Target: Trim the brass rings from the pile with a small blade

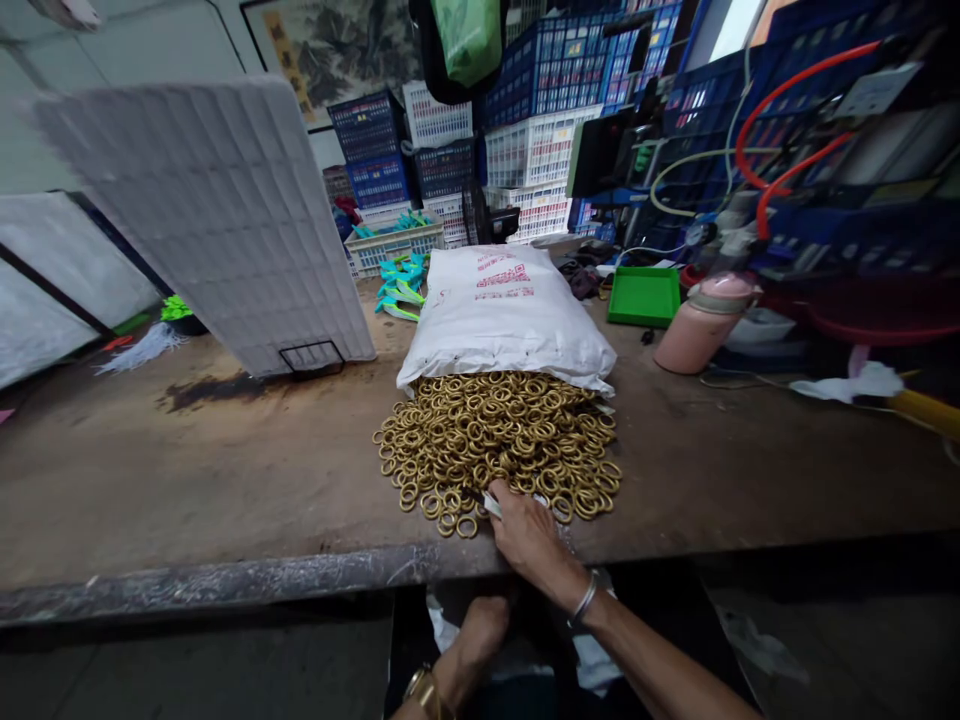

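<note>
Gold-coloured rings point(495, 430) lie in a heap at the mouth of a white sack point(510, 310) with red print. My right hand point(525, 530), a bangle on its wrist, is at the heap's front edge, its fingers closed on a small tool with a pale part and a dark tip point(486, 502). Below the table's front edge, in front of my lap, is my left hand point(484, 625), with a gold watch on the wrist. It looks curled, but its fingers are dark and hidden, so what it may hold cannot be seen.
A tall pale padded panel point(225, 220) stands on the wooden table point(262, 480) at the left. Behind the sack are a basket point(397, 248) and stacked crates point(525, 160). To the right are a green tray point(643, 297) and a pink bottle point(701, 325).
</note>
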The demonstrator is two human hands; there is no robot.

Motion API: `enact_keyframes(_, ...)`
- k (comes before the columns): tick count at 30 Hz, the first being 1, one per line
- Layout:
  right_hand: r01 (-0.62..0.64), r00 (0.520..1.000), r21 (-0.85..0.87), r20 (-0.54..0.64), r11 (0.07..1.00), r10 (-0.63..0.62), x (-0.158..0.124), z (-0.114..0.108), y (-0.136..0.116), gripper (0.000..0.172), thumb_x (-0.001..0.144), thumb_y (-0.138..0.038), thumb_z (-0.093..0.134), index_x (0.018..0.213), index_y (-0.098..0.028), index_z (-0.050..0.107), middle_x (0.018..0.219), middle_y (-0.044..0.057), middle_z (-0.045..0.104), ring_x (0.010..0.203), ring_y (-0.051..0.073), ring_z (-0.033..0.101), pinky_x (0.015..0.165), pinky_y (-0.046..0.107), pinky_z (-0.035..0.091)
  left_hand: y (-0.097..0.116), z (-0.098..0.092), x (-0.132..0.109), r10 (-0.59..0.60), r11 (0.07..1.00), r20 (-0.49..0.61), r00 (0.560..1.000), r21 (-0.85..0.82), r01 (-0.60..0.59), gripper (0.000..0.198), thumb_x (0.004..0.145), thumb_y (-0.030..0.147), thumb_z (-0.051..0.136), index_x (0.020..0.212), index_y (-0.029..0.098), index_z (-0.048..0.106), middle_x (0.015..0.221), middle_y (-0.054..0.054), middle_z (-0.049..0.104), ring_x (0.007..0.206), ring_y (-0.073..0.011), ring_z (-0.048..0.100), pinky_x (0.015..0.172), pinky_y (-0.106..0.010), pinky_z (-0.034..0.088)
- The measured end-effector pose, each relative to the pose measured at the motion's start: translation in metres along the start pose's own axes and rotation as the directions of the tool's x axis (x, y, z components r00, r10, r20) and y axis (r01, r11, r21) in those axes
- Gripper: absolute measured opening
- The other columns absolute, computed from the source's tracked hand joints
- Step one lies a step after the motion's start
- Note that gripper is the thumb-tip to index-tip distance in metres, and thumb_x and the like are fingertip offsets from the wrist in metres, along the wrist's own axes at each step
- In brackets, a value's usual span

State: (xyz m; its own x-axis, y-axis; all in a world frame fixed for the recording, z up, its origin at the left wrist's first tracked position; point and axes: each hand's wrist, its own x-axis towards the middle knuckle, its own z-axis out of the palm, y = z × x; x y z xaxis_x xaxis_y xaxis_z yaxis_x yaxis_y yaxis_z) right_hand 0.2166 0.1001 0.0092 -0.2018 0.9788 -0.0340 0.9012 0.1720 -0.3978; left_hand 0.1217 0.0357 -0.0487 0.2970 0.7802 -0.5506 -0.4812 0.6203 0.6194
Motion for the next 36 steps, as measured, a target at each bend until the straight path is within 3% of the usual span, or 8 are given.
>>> enact_keyframes(4,0.023,1.000,-0.035,-0.001,0.999,-0.023,-0.001,0.001,-0.001,0.017,0.073,-0.009,0.046,0.086,-0.019,0.053,0.073,0.006,0.065,0.063,0.016,0.058,0.052,0.026,0.021,-0.005,0.001,-0.010,0.012,0.992,0.015,1.000,0.124,-0.013,0.014,0.080,0.028,0.052,0.082,0.019,0.063,0.086,-0.004,0.062,0.078,-0.0169,0.056,0.067,-0.029,0.047)
enact_keyframes(8,0.028,0.999,0.054,-0.032,0.998,-0.027,-0.001,0.001,0.004,0.010,0.076,-0.016,0.046,0.079,-0.020,0.054,0.066,0.003,0.062,0.058,0.014,0.053,0.052,0.024,0.022,-0.002,0.009,-0.027,0.071,0.948,0.076,0.995,0.305,-0.091,0.014,0.068,0.022,0.062,0.057,0.013,0.061,0.055,0.000,0.054,0.057,-0.0134,0.050,0.055,-0.024,0.040)
enact_keyframes(10,0.038,0.997,0.142,-0.066,0.989,-0.029,0.001,0.003,0.010,0.013,0.079,-0.020,0.043,0.071,-0.020,0.053,0.060,0.000,0.057,0.054,0.012,0.048,0.051,0.023,0.023,0.008,0.015,-0.036,0.120,0.906,0.111,0.986,0.393,-0.155,0.016,0.070,0.026,0.059,0.064,0.012,0.062,0.058,-0.001,0.055,0.054,-0.0114,0.050,0.053,-0.022,0.039)
enact_keyframes(14,0.040,0.992,0.353,-0.127,0.935,0.006,0.006,0.010,0.021,0.029,0.081,-0.033,0.038,0.058,-0.019,0.049,0.048,-0.004,0.045,0.047,0.009,0.037,0.048,0.021,0.026,0.035,0.022,-0.043,0.260,0.872,0.006,0.966,0.429,-0.237,0.024,0.070,0.036,0.057,0.071,0.012,0.060,0.066,-0.004,0.056,0.057,-0.0121,0.051,0.045,-0.019,0.039)
enact_keyframes(17,0.028,0.991,0.478,-0.129,0.878,0.039,0.008,0.012,0.025,0.030,0.079,-0.036,0.038,0.058,-0.019,0.051,0.048,-0.004,0.045,0.047,0.009,0.038,0.048,0.020,0.028,0.050,0.022,-0.037,0.358,0.840,-0.021,0.933,0.444,-0.312,0.028,0.068,0.040,0.057,0.072,0.013,0.058,0.067,-0.004,0.056,0.059,-0.0134,0.052,0.043,-0.019,0.039)
enact_keyframes(22,-0.010,0.988,0.619,-0.115,0.786,0.103,0.009,0.004,0.027,0.027,0.075,-0.035,0.040,0.067,-0.017,0.058,0.055,-0.002,0.053,0.052,0.011,0.044,0.052,0.021,0.034,0.053,0.022,-0.025,0.418,0.796,-0.026,0.908,0.493,-0.352,0.021,0.072,0.034,0.053,0.080,0.015,0.056,0.066,-0.001,0.055,0.056,-0.0109,0.050,0.042,-0.018,0.038)
enact_keyframes(28,-0.030,0.978,0.700,-0.126,0.714,0.165,0.005,-0.003,0.033,0.027,0.071,-0.040,0.043,0.065,-0.017,0.056,0.053,-0.003,0.047,0.051,0.011,0.040,0.051,0.021,0.033,0.057,0.026,-0.015,0.543,0.727,-0.022,0.840,0.512,-0.457,0.018,0.074,0.030,0.051,0.086,0.017,0.053,0.064,0.003,0.052,0.051,-0.0082,0.047,0.043,-0.017,0.036)
enact_keyframes(36,-0.037,0.997,0.780,-0.017,0.624,0.080,-0.012,-0.017,0.031,0.025,0.071,-0.040,0.046,0.060,-0.018,0.050,0.050,-0.006,0.038,0.049,0.009,0.036,0.051,0.021,0.033,0.065,0.038,-0.012,0.566,0.694,0.003,0.824,0.537,-0.479,0.022,0.074,0.030,0.052,0.093,0.017,0.052,0.058,0.005,0.047,0.047,-0.0075,0.043,0.042,-0.017,0.033)
